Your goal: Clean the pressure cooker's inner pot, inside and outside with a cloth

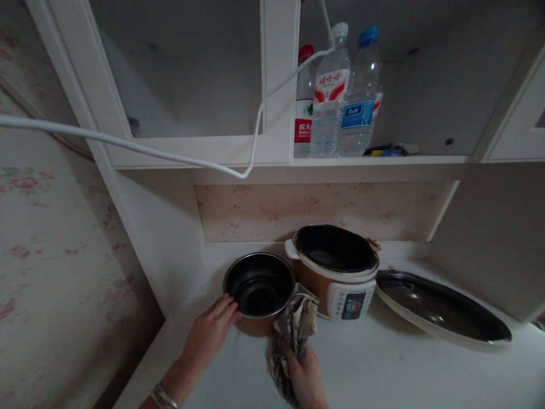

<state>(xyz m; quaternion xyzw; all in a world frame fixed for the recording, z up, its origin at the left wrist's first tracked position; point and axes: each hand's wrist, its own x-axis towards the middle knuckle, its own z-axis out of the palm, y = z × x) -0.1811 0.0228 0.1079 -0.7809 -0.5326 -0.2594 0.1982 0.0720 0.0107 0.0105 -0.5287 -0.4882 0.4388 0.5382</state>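
Pot (259, 294): upright on the tabletop (361, 369), mouth up, just beside the cooker (340, 276); contact between them cannot be confirmed. Left hand (213, 325): fingers lie over the near-left rim, probably to steady the pot. Its thumb is hidden, so whether the grip is closed cannot be told. Right hand (307, 375): closed around the bunched cloth (296, 324), thumb on top. The cloth's upper part lies against the pot's right side; bunching likely gives a thicker pad and a firmer hold.

Cooker: upright, mouth up, control panel facing front, presumably for easy reading. Lid-like piece (438, 307): right of the cooker, dark face up, well apart from both hands, probably to stay out of their way. Bottles (331, 91): upright on the cabinet shelf (426, 160), presumably stored off the tabletop.

Count: one pot, two hands, one cloth, one cooker, one lid-like piece; three bottle caps (red, white, blue), with a possible further bottle behind; one white cable (170, 153) across the cabinet front.
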